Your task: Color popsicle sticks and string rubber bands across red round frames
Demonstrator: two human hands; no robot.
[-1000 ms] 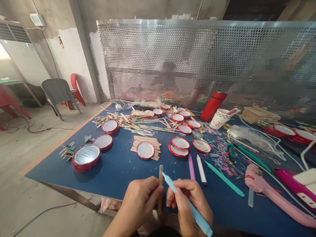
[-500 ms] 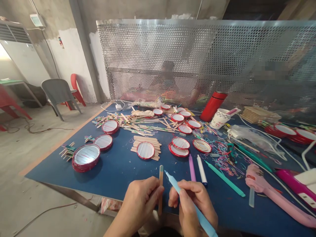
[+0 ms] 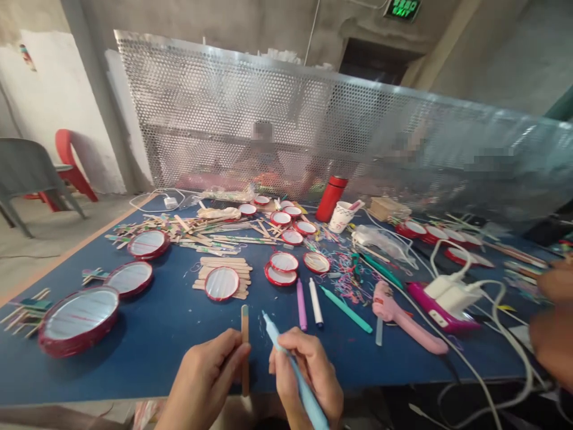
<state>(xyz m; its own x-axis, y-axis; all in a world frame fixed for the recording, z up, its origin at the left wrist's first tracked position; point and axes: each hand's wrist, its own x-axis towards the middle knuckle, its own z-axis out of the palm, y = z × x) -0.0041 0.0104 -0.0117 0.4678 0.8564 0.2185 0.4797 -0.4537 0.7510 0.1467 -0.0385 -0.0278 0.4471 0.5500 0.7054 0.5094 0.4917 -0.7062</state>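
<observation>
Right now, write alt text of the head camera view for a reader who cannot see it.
Two hands work over a blue table: the left hand grips an upright wooden craft stick, the right hand holds a light blue marker. Red-rimmed round discs and loose sticks lie ahead, before a perforated metal screen. Another person's hands show at the right edge.

The slim pale-blue plastic marker (image 3: 299, 388) contrasted with the flat tan wooden craft stick (image 3: 245, 373), its tip painted green. On the dark-blue tabletop (image 3: 179, 325) lay a round red-rimmed mirror (image 3: 78, 321) with faint pink streaks and a pink plastic glue gun (image 3: 394, 313), before a silver metal screen (image 3: 250, 101) patterned with round holes.
</observation>
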